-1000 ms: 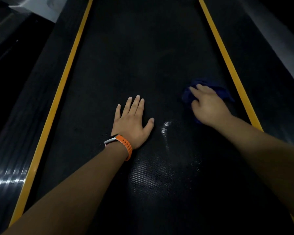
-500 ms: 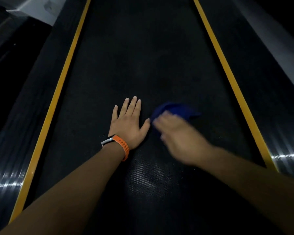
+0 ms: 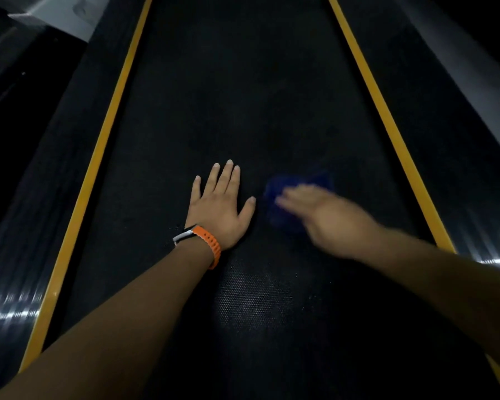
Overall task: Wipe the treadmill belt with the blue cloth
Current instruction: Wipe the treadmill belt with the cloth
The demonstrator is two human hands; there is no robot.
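Black dimpled-texture treadmill belt (image 3: 243, 111); yellow edge stripes (image 3: 110, 116) either side. Dark blue cloth (image 3: 289, 186). Orange perforated wristband (image 3: 210, 245), silver-black clasp.

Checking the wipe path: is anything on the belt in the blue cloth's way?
Yes. The left hand lies flat on the treadmill belt, just left of the blue cloth under the right hand. Farther up the belt nothing shows.

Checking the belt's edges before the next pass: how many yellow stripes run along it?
2. The left stripe runs beside the left hand; the right stripe runs beyond the right hand and cloth. The right forearm hides part of it.
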